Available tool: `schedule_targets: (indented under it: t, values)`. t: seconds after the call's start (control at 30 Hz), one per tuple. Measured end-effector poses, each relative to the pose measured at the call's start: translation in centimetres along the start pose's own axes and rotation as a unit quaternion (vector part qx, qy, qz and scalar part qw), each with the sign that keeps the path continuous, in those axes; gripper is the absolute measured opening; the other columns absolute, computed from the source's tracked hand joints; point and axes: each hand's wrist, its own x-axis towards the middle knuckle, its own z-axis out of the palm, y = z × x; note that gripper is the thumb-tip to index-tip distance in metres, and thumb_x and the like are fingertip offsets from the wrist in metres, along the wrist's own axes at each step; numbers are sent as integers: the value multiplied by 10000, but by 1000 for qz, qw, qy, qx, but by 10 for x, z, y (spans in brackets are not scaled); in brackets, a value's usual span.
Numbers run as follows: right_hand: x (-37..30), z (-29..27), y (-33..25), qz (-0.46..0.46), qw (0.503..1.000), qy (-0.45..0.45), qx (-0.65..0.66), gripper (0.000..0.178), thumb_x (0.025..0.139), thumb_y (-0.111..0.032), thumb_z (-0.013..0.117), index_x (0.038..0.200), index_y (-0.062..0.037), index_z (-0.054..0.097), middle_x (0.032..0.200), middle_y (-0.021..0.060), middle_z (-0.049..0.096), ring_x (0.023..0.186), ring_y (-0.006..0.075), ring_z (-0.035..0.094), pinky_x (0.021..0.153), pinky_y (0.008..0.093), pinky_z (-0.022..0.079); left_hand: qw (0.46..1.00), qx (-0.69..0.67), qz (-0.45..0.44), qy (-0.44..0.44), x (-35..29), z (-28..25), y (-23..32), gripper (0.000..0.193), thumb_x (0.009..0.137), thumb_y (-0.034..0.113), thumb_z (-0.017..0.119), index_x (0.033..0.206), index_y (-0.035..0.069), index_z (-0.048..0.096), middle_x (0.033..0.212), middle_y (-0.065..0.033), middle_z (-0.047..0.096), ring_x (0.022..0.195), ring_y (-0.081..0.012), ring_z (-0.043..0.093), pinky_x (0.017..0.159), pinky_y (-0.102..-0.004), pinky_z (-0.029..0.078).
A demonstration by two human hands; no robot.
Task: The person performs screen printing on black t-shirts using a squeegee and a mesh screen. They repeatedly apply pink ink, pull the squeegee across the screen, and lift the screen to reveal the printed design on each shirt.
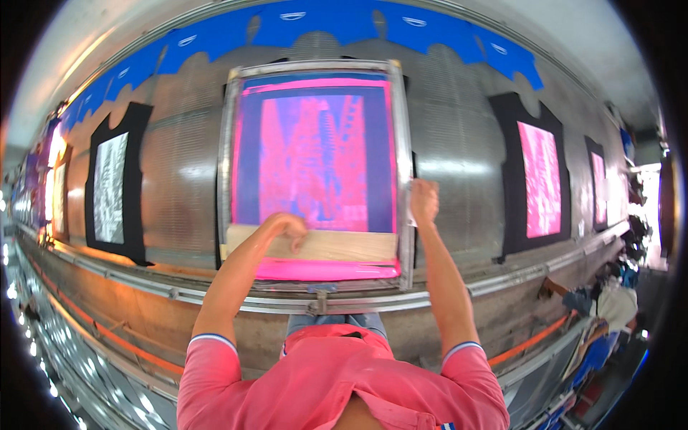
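Observation:
A screen-printing frame [403,136] with metal sides lies in front of me over the long printing table. Its blue mesh [246,165] bears a pink-smeared picture area, and pink ink [326,270] pools along the near end. Across the near part of the screen sits a wide wooden squeegee [351,246]. My left hand [289,225] is closed over the squeegee's top, left of its middle. At the frame's right side my right hand [424,201] is closed on the edge; its fingertips are partly hidden. Beneath the screen, dark cloth edges peek out at the sides.
To the left lies a black shirt piece [141,168] with a whitish print; to the right, another black shirt piece [510,172] carries a pink print. Blue shirt pieces [322,25] line the far side. A metal rail [186,292] runs along the table's near edge.

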Motion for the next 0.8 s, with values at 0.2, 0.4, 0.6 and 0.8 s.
schedule_targets:
  t: [0.2, 0.4, 0.6, 0.8]
  values:
    - [75, -57, -105, -145, 953, -198, 180, 424, 924, -411, 639, 1039, -11, 721, 1026, 176, 704, 1012, 303, 663, 900, 419, 499, 971, 145, 87, 167, -84, -133, 63, 371, 521, 228, 844, 789, -16, 763, 791, -205, 720, 726, -309, 674, 662, -429, 515]
    - [188, -11, -208, -334, 836, -277, -336, 374, 795, -291, 697, 1098, -73, 712, 1072, 188, 701, 1028, 357, 671, 872, 464, 545, 787, 254, 121, 550, -105, -251, 103, 212, 699, 175, 663, 869, 100, 766, 851, -184, 719, 833, -371, 692, 736, -473, 544]
    - [272, 39, -213, -414, 869, -146, -230, 268, 788, -197, 628, 1010, -77, 718, 989, 177, 718, 930, 369, 691, 821, 472, 557, 753, 184, 94, 624, -127, -337, 68, 223, 717, 209, 716, 931, 189, 778, 857, -145, 722, 843, -357, 693, 748, -482, 546]
    - [266, 53, -231, -323, 896, -169, -252, 230, 783, -143, 625, 995, -106, 709, 1002, 100, 690, 941, 341, 674, 833, 464, 539, 718, 260, -9, 646, -127, -347, 12, 248, 690, 162, 672, 914, 176, 779, 811, -125, 722, 794, -355, 699, 682, -474, 551]
